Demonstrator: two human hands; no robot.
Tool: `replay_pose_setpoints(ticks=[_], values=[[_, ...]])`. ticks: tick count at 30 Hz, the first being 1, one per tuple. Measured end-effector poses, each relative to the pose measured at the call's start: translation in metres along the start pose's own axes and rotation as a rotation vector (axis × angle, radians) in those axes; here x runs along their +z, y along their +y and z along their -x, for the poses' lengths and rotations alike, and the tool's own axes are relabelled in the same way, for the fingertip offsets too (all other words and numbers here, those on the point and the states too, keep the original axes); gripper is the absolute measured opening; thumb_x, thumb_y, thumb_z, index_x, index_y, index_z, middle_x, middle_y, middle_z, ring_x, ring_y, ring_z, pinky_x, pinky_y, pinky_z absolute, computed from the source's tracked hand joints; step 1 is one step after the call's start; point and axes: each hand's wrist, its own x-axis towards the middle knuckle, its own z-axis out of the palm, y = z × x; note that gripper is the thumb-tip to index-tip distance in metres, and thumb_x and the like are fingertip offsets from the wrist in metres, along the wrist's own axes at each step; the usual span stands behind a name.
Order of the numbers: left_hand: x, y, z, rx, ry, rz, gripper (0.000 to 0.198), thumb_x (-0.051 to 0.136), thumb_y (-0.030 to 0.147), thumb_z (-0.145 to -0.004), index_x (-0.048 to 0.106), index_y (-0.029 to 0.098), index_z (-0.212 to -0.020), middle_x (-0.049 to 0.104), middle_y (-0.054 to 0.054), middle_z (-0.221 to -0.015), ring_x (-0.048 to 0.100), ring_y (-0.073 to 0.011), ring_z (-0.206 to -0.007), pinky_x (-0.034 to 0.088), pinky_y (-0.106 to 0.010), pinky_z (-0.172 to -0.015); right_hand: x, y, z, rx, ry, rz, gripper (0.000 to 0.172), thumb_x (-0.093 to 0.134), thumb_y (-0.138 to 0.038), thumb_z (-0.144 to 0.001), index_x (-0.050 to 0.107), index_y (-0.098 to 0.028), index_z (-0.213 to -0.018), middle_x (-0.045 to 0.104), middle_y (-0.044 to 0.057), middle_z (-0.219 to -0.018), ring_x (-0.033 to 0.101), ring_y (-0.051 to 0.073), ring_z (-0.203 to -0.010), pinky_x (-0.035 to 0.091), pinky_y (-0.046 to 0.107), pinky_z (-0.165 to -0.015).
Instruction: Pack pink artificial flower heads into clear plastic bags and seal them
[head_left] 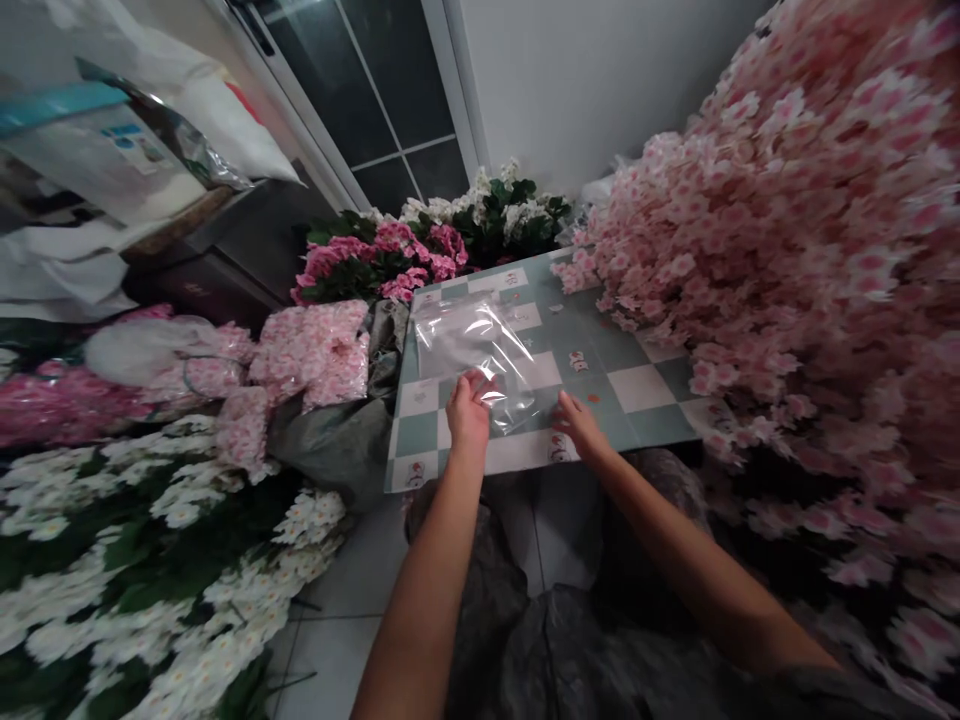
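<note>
A clear plastic bag (pixel 476 345) lies flat and shiny on the small table, which has a green and white checked cover (pixel 427 435). At the bag's near edge my left hand (pixel 469 408) pinches it, with the thumb and fingers closing on the film. To the right of the bag, my right hand (pixel 580 425) hovers close to the cover, its fingers apart and nothing in them. A small gap separates it from the bag.
Pink artificial blossoms (pixel 810 240) crowd over the table's right side. Bagged pink flowers (pixel 311 350) and white flowers (pixel 180 560) stand at left. Potted-looking pink and white bunches (pixel 397 250) line the far edge. A plastic box with a blue lid (pixel 112 150) sits upper left.
</note>
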Motion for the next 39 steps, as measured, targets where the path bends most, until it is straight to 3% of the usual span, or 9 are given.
replay_pose_setpoints(ticks=[5,11,16,22,24,26,30,34,39], values=[[-0.008,-0.012,0.024,-0.024,0.027,0.088,0.017,0.074,0.032,-0.085,0.069,0.018,-0.092,0.077,-0.006,-0.097,0.074,-0.0172,-0.088,0.054,-0.033,-0.089,0.01,0.008,0.024,0.236,-0.298,-0.336,0.043,0.068,-0.063,-0.083,0.056,-0.024,-0.093,0.072,0.01,-0.107,0.074,0.025,-0.096,0.062,0.042,-0.081],[-0.02,-0.023,0.044,-0.053,0.06,0.065,0.014,0.079,0.021,-0.078,0.069,0.015,-0.086,0.077,-0.007,-0.094,0.074,-0.0173,-0.089,0.054,-0.034,-0.091,0.012,-0.016,0.01,0.076,-0.191,-0.411,0.028,0.077,-0.036,-0.078,0.054,-0.022,-0.083,0.076,0.005,-0.101,0.075,0.021,-0.09,0.059,0.037,-0.084],[-0.011,-0.007,0.03,-0.007,0.107,0.001,0.013,0.08,0.014,-0.073,0.067,0.014,-0.078,0.076,-0.006,-0.085,0.074,-0.0175,-0.085,0.055,-0.035,-0.09,0.034,-0.069,-0.023,-0.094,-0.205,0.039,0.02,0.062,-0.037,-0.09,0.06,-0.018,-0.083,0.074,0.009,-0.096,0.072,0.02,-0.084,0.056,0.036,-0.083],[0.006,0.034,0.018,0.172,-0.002,0.048,0.014,0.081,0.021,-0.076,0.071,0.018,-0.085,0.078,-0.006,-0.098,0.074,-0.0216,-0.103,0.056,-0.04,-0.096,0.035,-0.126,-0.015,-0.659,0.16,0.625,0.037,0.055,-0.052,-0.093,0.069,-0.017,-0.089,0.072,0.013,-0.105,0.064,0.029,-0.11,0.049,0.041,-0.097],[0.008,0.043,0.023,0.2,-0.035,0.085,0.012,0.079,0.021,-0.079,0.072,0.019,-0.088,0.077,-0.007,-0.111,0.073,-0.0226,-0.108,0.056,-0.04,-0.098,0.026,-0.126,0.003,-0.553,0.063,0.606,0.055,0.047,-0.063,-0.096,0.067,-0.017,-0.074,0.072,0.015,-0.086,0.068,0.027,-0.093,0.053,0.039,-0.086],[0.01,0.047,0.03,0.23,-0.052,0.094,0.01,0.079,0.021,-0.08,0.073,0.02,-0.088,0.074,-0.008,-0.122,0.071,-0.0237,-0.113,0.056,-0.041,-0.1,0.021,-0.119,0.022,-0.298,-0.237,0.471,0.071,0.037,-0.075,-0.095,0.066,-0.017,-0.067,0.069,0.014,-0.071,0.068,0.023,-0.072,0.055,0.035,-0.069],[0.016,0.043,0.043,0.304,-0.034,0.049,0.015,0.082,0.025,-0.077,0.074,0.018,-0.087,0.072,-0.01,-0.128,0.069,-0.0257,-0.117,0.056,-0.043,-0.101,0.03,-0.106,0.046,0.014,-0.639,-0.009,0.063,0.057,-0.078,-0.085,0.072,-0.017,-0.094,0.076,0.013,-0.098,0.072,0.022,-0.077,0.06,0.033,-0.063],[0.021,0.04,0.056,0.332,-0.035,0.017,0.019,0.085,0.027,-0.073,0.073,0.016,-0.084,0.073,-0.011,-0.124,0.07,-0.0254,-0.114,0.057,-0.043,-0.1,0.052,-0.101,0.052,-0.033,-0.626,-0.179,0.047,0.091,-0.054,-0.063,0.069,-0.017,-0.08,0.075,0.005,-0.083,0.07,0.015,-0.071,0.061,0.031,-0.072],[0.021,0.046,0.068,0.322,-0.051,-0.02,0.019,0.082,0.032,-0.076,0.073,0.017,-0.083,0.076,-0.01,-0.114,0.07,-0.0267,-0.115,0.056,-0.044,-0.099,0.061,-0.096,0.055,-0.114,-0.523,-0.211,0.052,0.088,-0.063,-0.061,0.062,-0.018,-0.068,0.068,0.0,-0.066,0.062,0.012,-0.058,0.058,0.028,-0.065]])
